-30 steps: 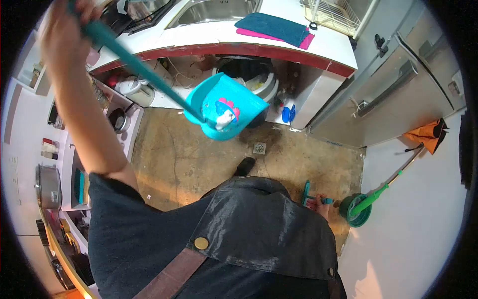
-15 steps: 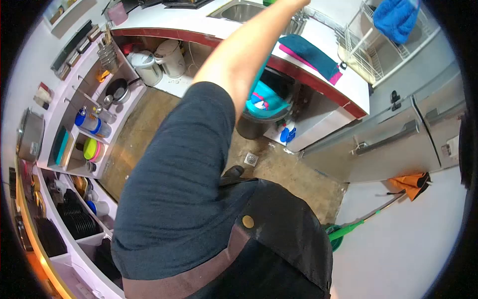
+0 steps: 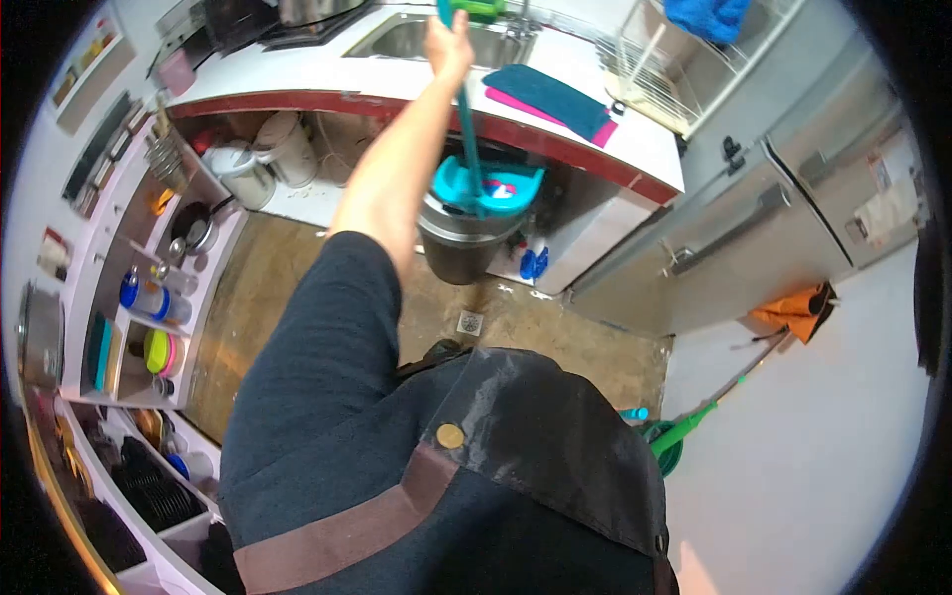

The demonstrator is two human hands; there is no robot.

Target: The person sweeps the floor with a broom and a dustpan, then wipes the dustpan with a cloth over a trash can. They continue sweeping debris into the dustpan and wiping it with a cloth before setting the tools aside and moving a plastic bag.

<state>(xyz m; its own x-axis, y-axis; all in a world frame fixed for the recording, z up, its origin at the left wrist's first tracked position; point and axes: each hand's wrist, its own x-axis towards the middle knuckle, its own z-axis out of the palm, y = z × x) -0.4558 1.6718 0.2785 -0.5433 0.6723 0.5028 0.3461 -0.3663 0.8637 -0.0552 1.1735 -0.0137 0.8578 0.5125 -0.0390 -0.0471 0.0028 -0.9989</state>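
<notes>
The person's left hand (image 3: 449, 45) wraps its fingers around the teal handle (image 3: 466, 124) of a turquoise dustpan (image 3: 509, 202), arm stretched toward the far counter (image 3: 288, 71). The pan is at the top of a dark trash bin (image 3: 462, 254), a pink-and-white scrap (image 3: 499, 187) in it; whether pan and rim touch cannot be told. The right hand is out of sight, its grip unknown. To the right, a blue handle end (image 3: 635, 414) shows near a green bucket (image 3: 674, 459).
</notes>
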